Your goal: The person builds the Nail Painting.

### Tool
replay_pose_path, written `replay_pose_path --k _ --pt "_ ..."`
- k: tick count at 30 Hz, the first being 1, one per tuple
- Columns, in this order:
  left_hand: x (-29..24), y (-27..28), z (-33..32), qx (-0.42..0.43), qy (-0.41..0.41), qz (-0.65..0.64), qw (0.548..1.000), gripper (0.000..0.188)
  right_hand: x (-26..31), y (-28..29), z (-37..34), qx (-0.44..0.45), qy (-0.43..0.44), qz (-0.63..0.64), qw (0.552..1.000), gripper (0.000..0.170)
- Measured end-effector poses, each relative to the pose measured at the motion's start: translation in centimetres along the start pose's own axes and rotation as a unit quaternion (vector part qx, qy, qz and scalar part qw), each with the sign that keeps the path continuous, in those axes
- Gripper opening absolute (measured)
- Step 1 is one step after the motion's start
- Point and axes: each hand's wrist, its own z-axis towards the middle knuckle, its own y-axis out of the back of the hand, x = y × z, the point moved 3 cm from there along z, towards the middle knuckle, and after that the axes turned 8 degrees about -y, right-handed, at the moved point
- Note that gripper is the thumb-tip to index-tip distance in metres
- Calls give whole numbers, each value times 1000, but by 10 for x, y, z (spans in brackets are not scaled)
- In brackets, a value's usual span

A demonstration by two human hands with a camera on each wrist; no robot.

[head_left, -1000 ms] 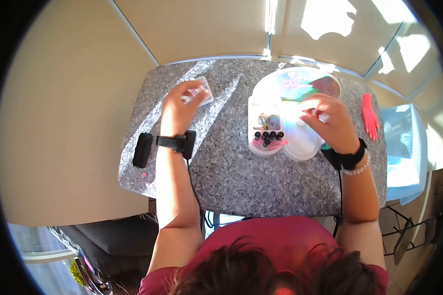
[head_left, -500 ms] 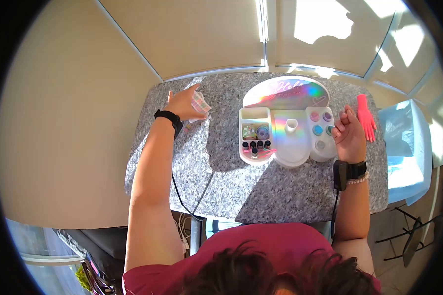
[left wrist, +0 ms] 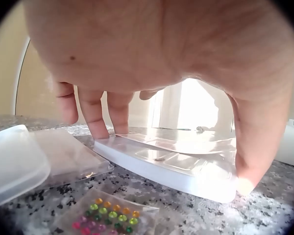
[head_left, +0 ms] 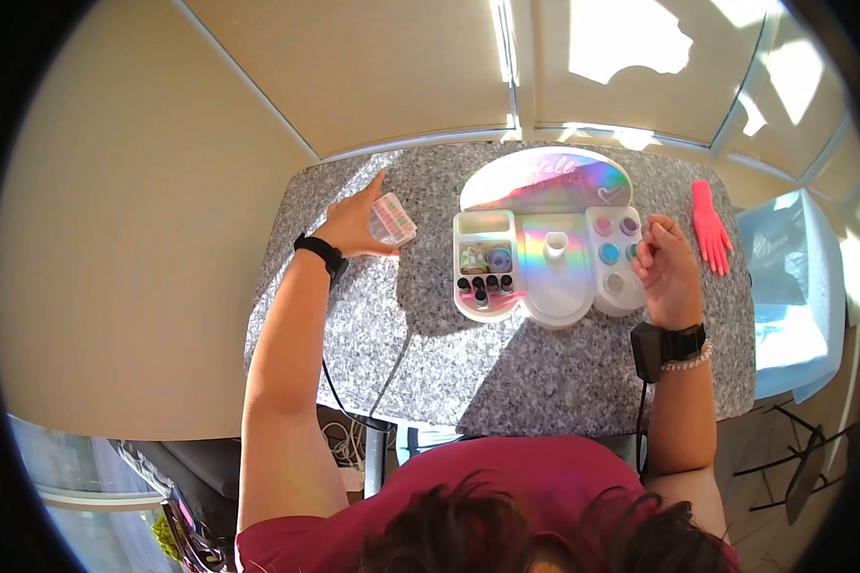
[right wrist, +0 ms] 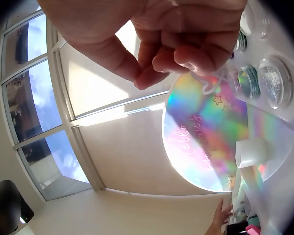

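Note:
My left hand (head_left: 352, 224) spans a shallow clear-and-white plastic case (head_left: 393, 220) at the table's back left, coloured rows showing on its top. In the left wrist view, the fingertips sit at one side of the case (left wrist: 166, 169) and the thumb at the opposite edge; a clear sheet (left wrist: 181, 143) lies on top. My right hand (head_left: 671, 272) is raised beside the right end of a white cosmetics organizer (head_left: 556, 307). Its fingers are loosely curled, thumb tip close to the fingertips, and nothing shows between them in the right wrist view.
A packet of coloured gems (left wrist: 112, 215) and a flat clear box (left wrist: 71, 152) lie near the left hand. The organizer has several black-capped polish bottles (head_left: 480, 284), glitter jars (head_left: 610, 253) and a holographic backboard (head_left: 545, 181). A pink rubber-like hand (head_left: 709, 227) lies at the right.
My right hand has pulled back from over the organizer to its right side. My left hand has turned and shifted around the case, with its thumb and fingers now spread along it.

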Motion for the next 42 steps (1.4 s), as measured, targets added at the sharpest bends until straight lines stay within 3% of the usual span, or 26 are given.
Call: replay_pose_path --k 9,13,16,18,19,21,26,33,38,42 --pt "-47 33 -26 -28 -23 221 975 141 1 1 -2 12 22 -13 1000 20" --pt "-59 46 -33 0 9 195 981 140 1 1 -2 11 22 -14 1000 20" --pt "-77 60 -43 -54 29 253 965 138 2 0 -5 16 24 -11 1000 21" --pt "-100 67 -45 -209 -36 282 936 134 3 -2 -6 23 21 -14 999 21" --pt "-113 65 -44 -208 -38 282 936 134 3 -2 -7 21 22 -13 999 21" --pt "-150 61 -44 -344 -127 235 900 130 4 -3 -7 28 21 -13 999 20" --pt "-176 31 -33 -383 -192 218 877 125 4 -1 -5 21 20 -6 1000 19" --pt "-176 9 -10 -350 -255 190 881 121 4 -4 -6 24 20 -5 999 19" --pt "-172 6 -4 -338 -269 194 881 107 5 -5 -8 24 21 -2 999 19" --pt "-164 3 3 -375 -270 203 863 85 5 -7 -9 29 20 4 999 18"
